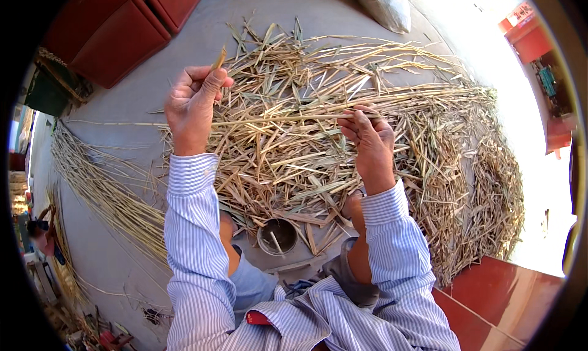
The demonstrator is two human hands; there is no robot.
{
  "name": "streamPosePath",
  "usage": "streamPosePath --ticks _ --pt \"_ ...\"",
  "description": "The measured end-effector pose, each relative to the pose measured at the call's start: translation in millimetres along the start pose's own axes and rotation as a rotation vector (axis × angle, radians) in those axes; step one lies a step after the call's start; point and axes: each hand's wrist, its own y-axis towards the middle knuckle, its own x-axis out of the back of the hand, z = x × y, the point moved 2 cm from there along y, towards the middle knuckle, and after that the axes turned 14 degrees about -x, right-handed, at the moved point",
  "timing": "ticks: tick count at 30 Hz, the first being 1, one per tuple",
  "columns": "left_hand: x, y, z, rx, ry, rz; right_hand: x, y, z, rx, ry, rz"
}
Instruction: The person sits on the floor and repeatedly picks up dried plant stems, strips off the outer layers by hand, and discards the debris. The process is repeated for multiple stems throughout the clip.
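Note:
Raised at the upper left, my left hand (193, 112) is closed, with a short piece of dry yellowish leaf husk (219, 58) sticking up between thumb and forefinger. My right hand (370, 140) pinches one end of a long, thin, straw-coloured reed stalk (282, 118). That stalk stretches leftward, passes by my left wrist and reaches out over the floor; whether the left hand touches it, I cannot tell. Beneath both hands spreads a thick heap of dry husks and leaf strips (294, 149).
Left of my arm lies a bundle of long thin stalks (110, 192). Between my feet stands a round bowl (267, 239) of dark liquid with a pale stick in it. Red furniture (113, 39) stands at the upper left, and a pale sack (383, 5) at the top.

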Motion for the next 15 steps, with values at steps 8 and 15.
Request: streamPosePath --ticks 8,15 --pt "-31 -37 35 -0.482 0.443 0.633 2 -4 6 0.040 0.012 0.015" --pt "-15 -43 35 -0.395 0.475 0.701 62 21 42 0.238 0.118 -0.189"
